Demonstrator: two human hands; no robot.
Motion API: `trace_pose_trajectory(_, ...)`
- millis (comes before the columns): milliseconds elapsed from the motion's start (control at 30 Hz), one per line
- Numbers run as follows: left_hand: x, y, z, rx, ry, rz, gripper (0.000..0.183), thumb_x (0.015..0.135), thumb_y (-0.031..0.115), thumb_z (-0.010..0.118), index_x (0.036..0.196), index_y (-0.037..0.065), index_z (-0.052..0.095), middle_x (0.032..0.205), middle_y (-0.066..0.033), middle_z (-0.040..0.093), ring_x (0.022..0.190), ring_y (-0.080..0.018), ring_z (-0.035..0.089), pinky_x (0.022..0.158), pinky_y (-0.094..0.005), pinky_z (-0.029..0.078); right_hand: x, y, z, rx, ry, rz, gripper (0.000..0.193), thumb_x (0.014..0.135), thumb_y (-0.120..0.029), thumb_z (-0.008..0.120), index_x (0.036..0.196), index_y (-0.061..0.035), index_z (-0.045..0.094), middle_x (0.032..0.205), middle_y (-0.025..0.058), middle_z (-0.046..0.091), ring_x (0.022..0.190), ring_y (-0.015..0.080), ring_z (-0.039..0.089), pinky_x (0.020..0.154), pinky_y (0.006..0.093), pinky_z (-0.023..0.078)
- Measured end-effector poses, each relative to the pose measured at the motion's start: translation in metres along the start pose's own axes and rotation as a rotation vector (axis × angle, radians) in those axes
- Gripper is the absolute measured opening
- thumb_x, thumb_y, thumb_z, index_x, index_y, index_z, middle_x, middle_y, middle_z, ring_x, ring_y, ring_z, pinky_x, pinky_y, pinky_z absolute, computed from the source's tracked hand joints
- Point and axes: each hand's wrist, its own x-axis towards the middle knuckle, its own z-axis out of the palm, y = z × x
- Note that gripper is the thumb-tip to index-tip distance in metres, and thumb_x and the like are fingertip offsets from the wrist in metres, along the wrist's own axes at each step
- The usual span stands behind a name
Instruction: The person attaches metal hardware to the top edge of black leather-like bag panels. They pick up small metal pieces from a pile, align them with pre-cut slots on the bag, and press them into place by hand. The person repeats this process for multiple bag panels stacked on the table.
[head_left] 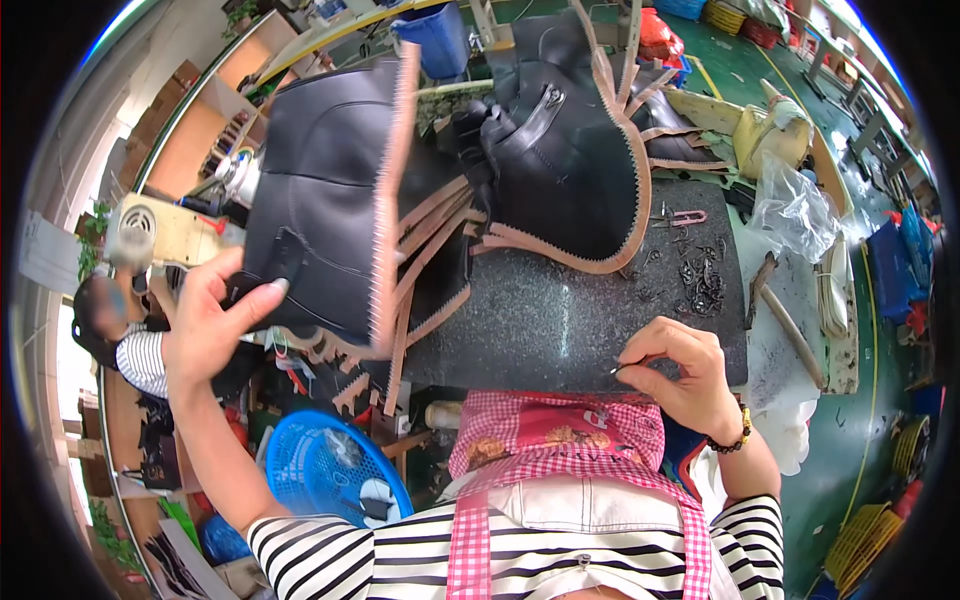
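My left hand (215, 315) grips the lower corner of a black leather boot upper (320, 200), thumb on its face, and holds it raised at the left. A tan zigzag-cut edge runs down its right side. Close to the front edge of a dark work board (540, 320), my right hand (685, 370) is closed in a pinch. A tiny dark thing shows at its fingertips, too small to name. Another black boot upper (570, 170), with a zip pull and a tan zigzag edge, lies at the back of the board.
Small dark pieces (702, 280) lie heaped on the board's right side, near a pink-handled tool (688, 217). Clear plastic film (795, 210) and a wooden-handled hammer (790, 335) are farther right. A blue basket (325, 465) stands lower left; another person (125, 335) sits beyond.
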Motion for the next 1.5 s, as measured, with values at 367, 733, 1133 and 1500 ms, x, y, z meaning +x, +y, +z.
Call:
trace_pose_trajectory(367,-0.043,-0.047,0.16,-0.462,-0.201,-0.128,0.027,0.08,-0.001,0.073,0.106,-0.001,0.067,0.097,-0.0013,0.069,0.085,-0.0053,0.061,0.077,-0.0216,0.05,0.024,0.018,0.092,0.251,-0.034,-0.011,0.022,0.077,0.003,0.073,0.098,-0.0009,0.065,0.089,0.0101,0.069,0.076,0.0185,0.07,0.066,0.0277,0.055)
trace_pose_trajectory(733,-0.037,-0.043,0.158,-0.37,-0.37,-0.187,0.029,0.073,0.001,0.078,0.098,-0.002,0.064,0.091,-0.002,0.068,0.083,-0.0043,0.06,0.076,-0.0216,0.05,0.027,0.014,0.091,0.146,-0.082,-0.039,0.019,0.075,0.001,0.077,0.091,-0.0018,0.067,0.084,0.0083,0.071,0.073,0.0169,0.071,0.066,0.026,0.055)
trace_pose_trajectory(1133,-0.048,-0.044,0.171,-0.32,-0.277,-0.152,0.023,0.076,0.007,0.082,0.087,-0.003,0.065,0.084,-0.0023,0.069,0.078,-0.0033,0.059,0.066,-0.0221,0.05,0.025,-0.004,0.093,0.198,-0.097,0.382,0.019,0.077,0.003,0.077,0.092,0.0027,0.064,0.084,0.0062,0.07,0.075,0.0079,0.067,0.069,0.0207,0.054)
trace_pose_trajectory(1500,-0.048,-0.047,0.182,-0.468,-0.366,-0.203,0.02,0.08,0.004,0.078,0.096,-0.005,0.068,0.089,-0.006,0.072,0.082,-0.006,0.062,0.074,-0.023,0.053,-0.001,0.003,0.095,0.215,0.076,0.238,0.011,0.075,0.006,0.076,0.083,0.0015,0.069,0.083,0.0077,0.072,0.077,0.0116,0.069,0.07,0.0235,0.055)
